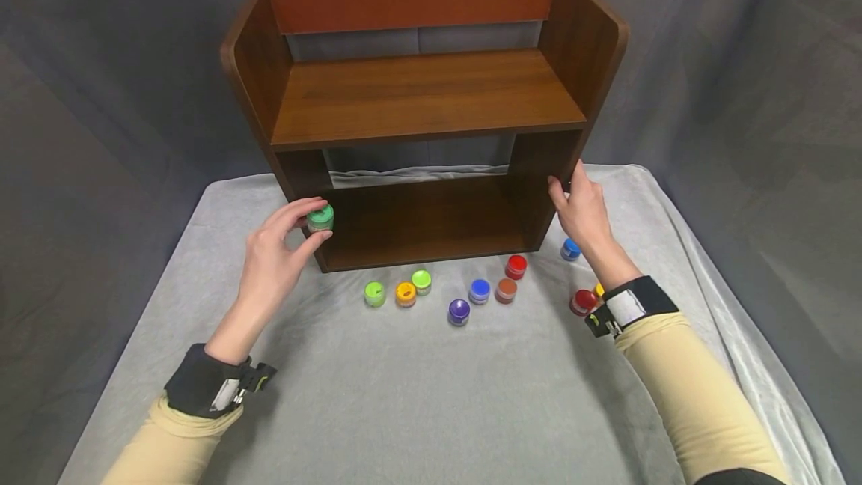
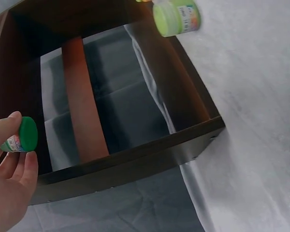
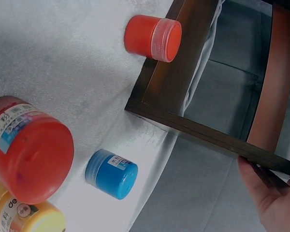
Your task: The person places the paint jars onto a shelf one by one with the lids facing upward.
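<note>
A small paint jar with a green lid (image 1: pixel 320 217) is pinched between the thumb and fingers of my left hand (image 1: pixel 272 245), in front of the lower left side of a brown wooden shelf (image 1: pixel 431 96). In the left wrist view the green-lidded jar (image 2: pixel 26 134) shows its printed label. My right hand (image 1: pixel 584 208) grips the edge of the shelf's right side panel, thumb on the inner face. From the right wrist view, that hand (image 3: pixel 275 198) holds the panel (image 3: pixel 208 135), its fingers partly hidden behind the wood.
Before the shelf stand several paint jars: light green (image 1: pixel 374 293), orange (image 1: pixel 405 293), purple (image 1: pixel 459 311), blue (image 1: pixel 480 290), brown (image 1: pixel 506 290) and red (image 1: pixel 515 266). Near my right wrist are a blue jar (image 1: pixel 570 249), a dark red jar (image 1: pixel 583 302) and a yellow jar (image 1: pixel 599 289). Grey cloth (image 1: pixel 404 395) covers the table.
</note>
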